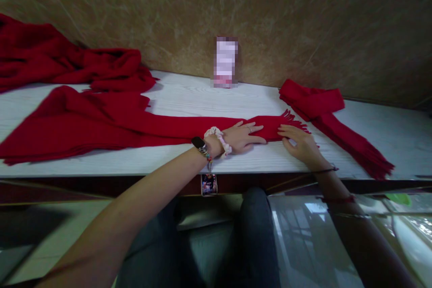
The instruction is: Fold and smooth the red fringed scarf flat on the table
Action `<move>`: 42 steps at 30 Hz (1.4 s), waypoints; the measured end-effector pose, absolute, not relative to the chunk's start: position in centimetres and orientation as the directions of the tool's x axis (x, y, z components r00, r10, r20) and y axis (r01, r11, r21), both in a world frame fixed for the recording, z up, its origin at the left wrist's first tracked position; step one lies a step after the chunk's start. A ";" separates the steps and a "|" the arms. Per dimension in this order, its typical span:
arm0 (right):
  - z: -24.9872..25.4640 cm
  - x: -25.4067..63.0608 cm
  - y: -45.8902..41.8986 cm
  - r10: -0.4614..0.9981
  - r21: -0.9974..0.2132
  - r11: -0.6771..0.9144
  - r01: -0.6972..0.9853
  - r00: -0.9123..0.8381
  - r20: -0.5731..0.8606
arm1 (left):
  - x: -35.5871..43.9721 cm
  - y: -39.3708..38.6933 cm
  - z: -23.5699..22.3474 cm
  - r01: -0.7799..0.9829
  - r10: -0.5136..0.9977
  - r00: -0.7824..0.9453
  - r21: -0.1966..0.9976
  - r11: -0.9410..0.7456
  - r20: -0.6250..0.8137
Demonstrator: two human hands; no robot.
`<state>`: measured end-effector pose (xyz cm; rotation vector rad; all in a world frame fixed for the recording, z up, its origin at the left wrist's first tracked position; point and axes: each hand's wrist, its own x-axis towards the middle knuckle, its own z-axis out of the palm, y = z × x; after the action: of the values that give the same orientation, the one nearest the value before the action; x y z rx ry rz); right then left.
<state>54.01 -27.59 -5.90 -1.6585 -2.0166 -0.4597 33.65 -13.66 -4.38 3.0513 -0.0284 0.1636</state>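
A long red scarf (101,121) lies stretched across the white table (189,94), its fringed end at the right centre. My left hand (241,136) rests flat on the scarf near that end, fingers spread; the wrist carries a watch, a bead bracelet and a pale scrunchie. My right hand (300,141) lies flat beside it, fingertips touching the fringe. Neither hand grips anything.
A second red scarf (324,112) lies folded at the right, its fringe reaching the front edge. More red fabric (60,58) is heaped at the back left. A small blurred card (225,62) stands against the brown wall. My knees are under the table's front edge.
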 end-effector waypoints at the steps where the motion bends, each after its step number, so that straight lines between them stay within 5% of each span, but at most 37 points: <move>1: -5.9 53.9 -27.7 0.820 -0.051 0.203 0.978 -0.141 0.555 | 33.6 -13.7 -4.3 -0.004 0.004 0.997 0.103 -0.995 0.078; 13: -3.9 52.8 -26.3 0.839 -0.127 0.049 0.991 0.028 0.543 | 33.3 -13.6 -5.2 0.037 0.044 0.997 0.108 -0.993 0.060; 21: -5.8 54.3 -23.2 0.977 0.019 0.006 1.000 -0.010 0.214 | 33.2 -13.6 -5.3 0.077 0.082 0.996 0.107 -0.991 0.046; 26: -4.7 55.8 -23.8 0.955 0.091 -0.170 0.981 0.141 0.262 | 33.1 -13.8 -4.9 0.081 0.085 0.995 0.091 -0.993 0.045; 32: -5.2 53.1 -22.0 0.961 0.042 0.008 0.999 -0.019 0.276 | 33.0 -13.8 -5.0 0.087 0.091 0.995 0.069 -0.994 0.046; 36: -6.9 54.2 -21.7 0.966 0.000 -0.058 0.998 0.057 0.253 | 32.9 -13.4 -5.4 0.084 0.089 0.994 0.072 -0.994 0.066; 42: -7.6 57.1 -21.8 0.964 0.007 -0.165 0.986 0.160 0.212 | 32.3 -12.0 -4.8 0.276 0.280 0.960 0.105 -0.955 0.028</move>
<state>57.11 -21.76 -7.65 -2.2881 -1.9380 -0.2516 32.34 -12.03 -4.77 3.0104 0.4279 0.0642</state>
